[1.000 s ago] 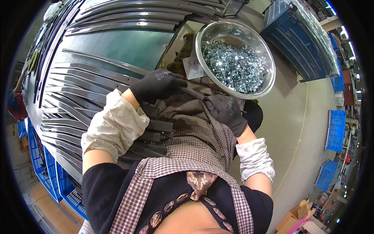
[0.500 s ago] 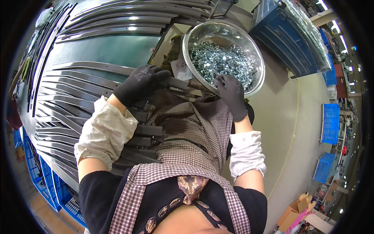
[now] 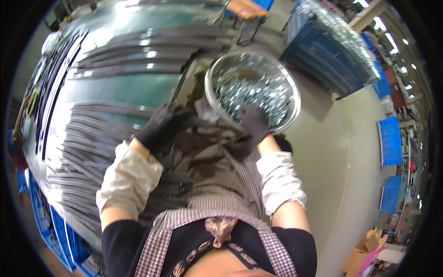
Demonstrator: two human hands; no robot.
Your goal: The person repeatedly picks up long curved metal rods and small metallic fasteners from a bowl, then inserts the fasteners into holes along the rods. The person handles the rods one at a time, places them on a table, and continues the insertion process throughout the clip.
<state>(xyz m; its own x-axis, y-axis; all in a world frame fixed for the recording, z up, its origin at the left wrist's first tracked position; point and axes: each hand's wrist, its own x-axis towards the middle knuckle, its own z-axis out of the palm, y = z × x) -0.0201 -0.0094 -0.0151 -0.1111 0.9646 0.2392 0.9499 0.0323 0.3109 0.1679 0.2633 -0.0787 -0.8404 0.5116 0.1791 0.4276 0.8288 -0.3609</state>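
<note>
My left hand (image 3: pixel 164 125), in a dark work glove, is closed around the end of a dark strip (image 3: pixel 199 123), which juts out to the right past its fingers. Under and beside that hand, many similar dark strips (image 3: pixel 92 152) lie in rows on the bench. My right hand (image 3: pixel 254 121), gloved alike, reaches over the near rim of a round metal bowl (image 3: pixel 295 108). Its fingers are blurred against a heap of small shiny metal pieces (image 3: pixel 263 94) in the bowl, so whether they grip anything does not show.
The green bench (image 3: pixel 152 87) carries another row of strips (image 3: pixel 134 51) farther off. A blue cabinet (image 3: pixel 323 55) stands beyond the bowl at the right, with a wooden-topped stool (image 3: pixel 247 9) at the back. Blue crates (image 3: pixel 391 141) and a cardboard box (image 3: pixel 364 251) line the right side.
My view has shifted, so the bowl appears lower and farther left. My right hand has moved from the bowl's near rim in toward the metal pieces. My left hand keeps the strip.
</note>
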